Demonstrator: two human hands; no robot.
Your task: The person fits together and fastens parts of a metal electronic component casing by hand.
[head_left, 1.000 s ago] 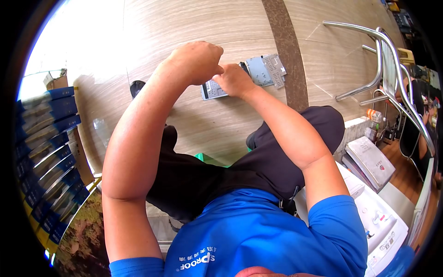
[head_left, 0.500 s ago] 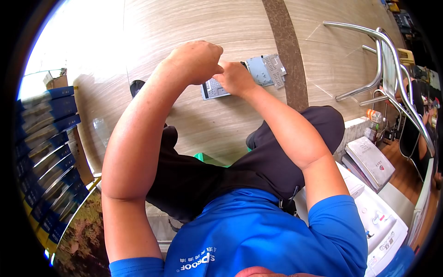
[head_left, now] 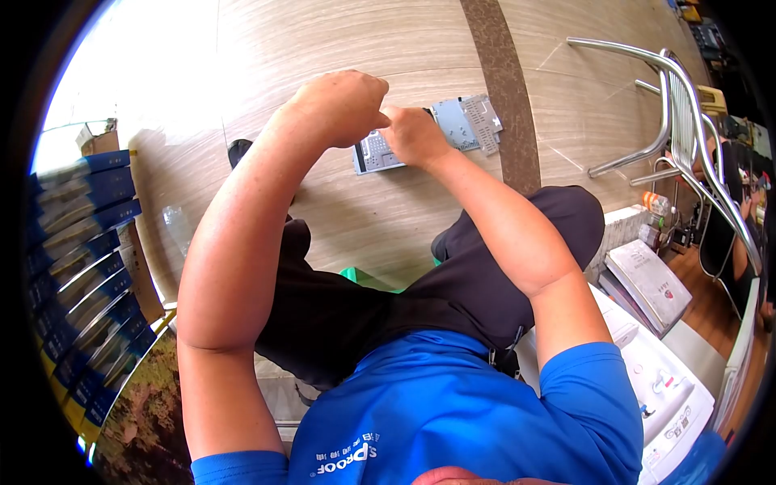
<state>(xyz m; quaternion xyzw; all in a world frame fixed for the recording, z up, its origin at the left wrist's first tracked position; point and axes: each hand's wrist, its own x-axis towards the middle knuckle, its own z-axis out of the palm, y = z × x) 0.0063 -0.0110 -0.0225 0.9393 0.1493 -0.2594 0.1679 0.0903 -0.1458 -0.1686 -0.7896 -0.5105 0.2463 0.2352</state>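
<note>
My left hand (head_left: 343, 105) is closed into a fist above the left part of a flat metal chassis on the floor. Its back faces up, so whatever lies inside its fingers is hidden. Close beside it, my right hand (head_left: 416, 137) has its fingers curled together over the middle of the chassis. What they grip, if anything, cannot be seen. The chassis (head_left: 378, 155) shows a perforated grey-blue section at its left. To the right of my right hand lies a light-blue metal plate (head_left: 454, 124), with a slotted metal bracket (head_left: 483, 123) at its end.
A metal-framed chair (head_left: 679, 121) stands at the right. Blue boxes (head_left: 97, 202) are stacked at the left. A white case (head_left: 671, 388) and a thick book (head_left: 649, 283) are by my right side. A dark strip (head_left: 509, 97) crosses the tiled floor (head_left: 347, 40).
My right hand has shifted slightly to the right, baring a little more of the perforated section. My left hand has barely moved and stays closed. The chassis lies in the same place.
</note>
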